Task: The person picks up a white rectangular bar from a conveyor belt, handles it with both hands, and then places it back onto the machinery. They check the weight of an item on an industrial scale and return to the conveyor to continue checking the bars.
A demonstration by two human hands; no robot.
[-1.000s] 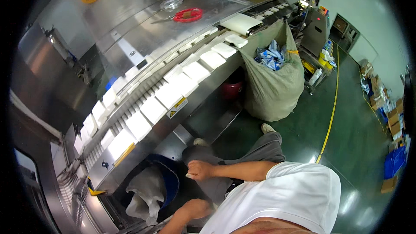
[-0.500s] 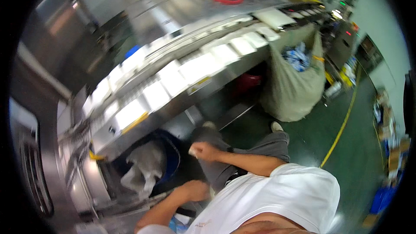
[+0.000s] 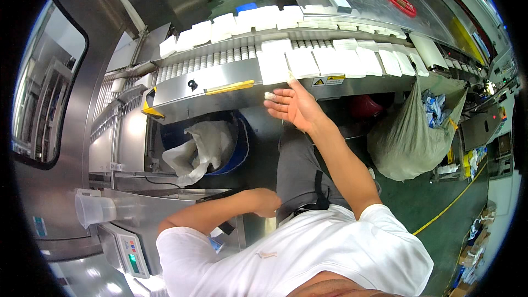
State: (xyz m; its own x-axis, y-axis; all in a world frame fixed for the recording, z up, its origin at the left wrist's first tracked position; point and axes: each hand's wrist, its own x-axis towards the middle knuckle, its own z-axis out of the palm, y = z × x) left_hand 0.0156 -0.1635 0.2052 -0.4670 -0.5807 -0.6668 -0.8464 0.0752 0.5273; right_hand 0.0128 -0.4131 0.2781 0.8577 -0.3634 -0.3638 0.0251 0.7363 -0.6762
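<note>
Steel conveyor [image 3: 223, 76] carries white pads [image 3: 302, 64] side by side, presumably for easy reach; I note right grip [image 3: 298, 105] spread at their near edge, left grip [image 3: 267, 202] closure unclear.

The left hand's [image 3: 267, 202] fingers curl out of sight, so whether it grips anything cannot be told. Whether the right hand's [image 3: 297, 107] thumb touches the nearest white packs [image 3: 273, 70] is unclear. These packs overlap, hiding some of their edges. Behind the far row, a blue thing [image 3: 246, 7] is partly covered. The conveyor [image 3: 220, 77] hides part of the blue bin [image 3: 242, 148] and of a shaded red thing [image 3: 364, 106]. Print on the label [image 3: 328, 81] is too small to read. The dark rim crops the cartons [image 3: 470, 258] at right
</note>
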